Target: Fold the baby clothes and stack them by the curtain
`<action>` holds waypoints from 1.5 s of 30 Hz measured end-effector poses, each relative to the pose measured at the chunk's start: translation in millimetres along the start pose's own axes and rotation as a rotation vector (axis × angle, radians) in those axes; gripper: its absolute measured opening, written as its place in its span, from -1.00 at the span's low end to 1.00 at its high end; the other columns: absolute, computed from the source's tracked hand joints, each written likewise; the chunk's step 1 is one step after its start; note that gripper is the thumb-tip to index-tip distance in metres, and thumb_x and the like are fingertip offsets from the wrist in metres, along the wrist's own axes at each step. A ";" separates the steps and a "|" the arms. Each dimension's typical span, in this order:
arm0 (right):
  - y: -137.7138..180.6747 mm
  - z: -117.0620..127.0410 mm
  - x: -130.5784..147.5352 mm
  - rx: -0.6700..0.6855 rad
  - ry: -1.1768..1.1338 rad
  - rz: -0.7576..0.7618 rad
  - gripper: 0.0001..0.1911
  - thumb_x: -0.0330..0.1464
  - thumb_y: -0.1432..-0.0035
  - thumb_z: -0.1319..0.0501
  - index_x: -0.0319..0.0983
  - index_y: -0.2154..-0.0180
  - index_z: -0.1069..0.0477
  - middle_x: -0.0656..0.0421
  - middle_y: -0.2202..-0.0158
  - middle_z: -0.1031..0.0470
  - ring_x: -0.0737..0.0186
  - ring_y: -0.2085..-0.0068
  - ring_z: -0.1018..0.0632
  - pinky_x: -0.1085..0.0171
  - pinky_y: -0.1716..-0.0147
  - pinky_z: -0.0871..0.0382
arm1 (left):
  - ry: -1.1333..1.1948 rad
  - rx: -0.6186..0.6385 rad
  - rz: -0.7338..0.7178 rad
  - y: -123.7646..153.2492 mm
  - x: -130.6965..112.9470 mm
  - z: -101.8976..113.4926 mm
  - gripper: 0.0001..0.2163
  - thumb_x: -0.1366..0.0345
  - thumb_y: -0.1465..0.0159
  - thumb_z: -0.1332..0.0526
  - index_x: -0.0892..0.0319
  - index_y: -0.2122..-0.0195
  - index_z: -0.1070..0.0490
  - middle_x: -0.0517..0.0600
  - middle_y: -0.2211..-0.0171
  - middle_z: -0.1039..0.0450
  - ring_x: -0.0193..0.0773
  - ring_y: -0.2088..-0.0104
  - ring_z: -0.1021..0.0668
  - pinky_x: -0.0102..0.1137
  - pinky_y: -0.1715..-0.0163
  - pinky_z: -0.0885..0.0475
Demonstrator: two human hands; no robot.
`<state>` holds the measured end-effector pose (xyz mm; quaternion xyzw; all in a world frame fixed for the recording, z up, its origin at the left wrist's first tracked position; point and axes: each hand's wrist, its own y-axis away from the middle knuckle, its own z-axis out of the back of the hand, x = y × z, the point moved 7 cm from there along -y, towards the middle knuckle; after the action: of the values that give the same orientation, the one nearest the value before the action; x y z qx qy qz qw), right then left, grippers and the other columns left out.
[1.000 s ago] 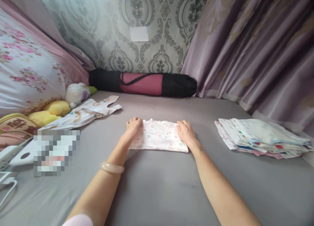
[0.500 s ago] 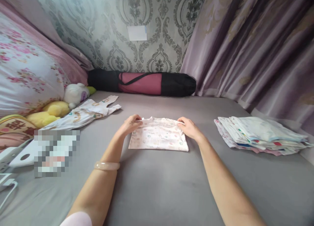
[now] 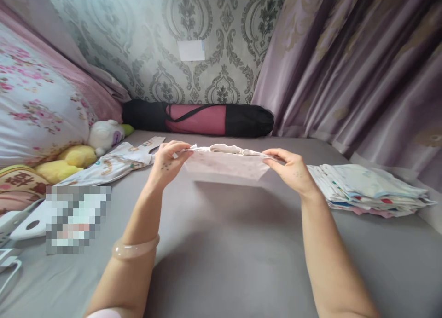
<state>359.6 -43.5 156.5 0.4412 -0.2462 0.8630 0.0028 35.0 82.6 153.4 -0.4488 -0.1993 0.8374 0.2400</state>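
Observation:
A folded white garment with a small coloured print (image 3: 226, 162) hangs in the air above the grey bed sheet (image 3: 221, 244). My left hand (image 3: 168, 161) pinches its left end and my right hand (image 3: 289, 168) pinches its right end, both closed on the cloth. The garment is held level between them, its underside in shadow. A pale bangle sits on my left wrist.
A stack of folded garments (image 3: 366, 189) lies at the right by the purple curtain (image 3: 362, 69). An unfolded printed garment (image 3: 113, 161) and soft toys (image 3: 103, 136) lie at the left beside floral pillows (image 3: 37, 106). A black and pink roll bag (image 3: 200, 119) lies along the wall.
Both hands moved from pressing the folded garment flat on the sheet to gripping its far edge, then lifted it off the bed into the air.

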 end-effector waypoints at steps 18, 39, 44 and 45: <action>22.5 -89.7 -11.6 0.544 0.412 0.043 -0.54 -0.32 -0.33 0.05 -0.27 -0.18 -0.34 0.03 -0.23 -0.34 0.10 -0.24 -0.34 0.11 -0.25 -0.16 | -0.360 0.662 -0.111 35.4 -7.7 -63.5 -0.67 0.25 -0.35 0.04 0.08 -0.07 -0.36 0.05 -0.08 -0.46 -0.15 -0.06 -0.47 0.01 -0.26 -0.02; 43.3 -166.5 -46.1 0.594 0.696 0.049 -0.36 -0.32 -0.32 0.22 -0.46 -0.35 0.01 0.00 -0.40 0.05 0.11 -0.39 0.01 0.06 -0.36 0.21 | -0.630 0.702 -0.064 77.2 15.6 -160.9 -0.48 0.13 -0.44 0.18 0.32 -0.33 -0.09 0.17 -0.36 -0.05 0.04 -0.36 -0.09 -0.07 -0.31 -0.02; 39.4 -154.5 -43.1 0.517 0.699 0.041 -0.36 -0.31 -0.33 0.23 -0.48 -0.35 0.02 -0.02 -0.40 0.07 0.10 -0.40 0.01 0.08 -0.36 0.21 | -0.652 0.588 -0.115 75.6 10.9 -151.2 -0.49 0.16 -0.44 0.18 0.34 -0.30 -0.15 0.21 -0.33 -0.11 0.02 -0.35 -0.12 -0.04 -0.31 -0.01; 38.3 -151.0 -44.1 0.479 0.719 0.041 -0.36 -0.31 -0.33 0.23 -0.49 -0.35 0.02 -0.03 -0.40 0.07 0.10 -0.40 0.02 0.07 -0.36 0.21 | -0.661 0.549 -0.122 74.4 11.5 -148.9 -0.48 0.16 -0.44 0.18 0.35 -0.30 -0.14 0.21 -0.33 -0.10 0.02 -0.36 -0.09 -0.04 -0.32 0.02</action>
<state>263.3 -3.2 32.8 0.0956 -0.0309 0.9944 -0.0313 139.0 47.0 27.9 -0.0636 -0.0617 0.9423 0.3228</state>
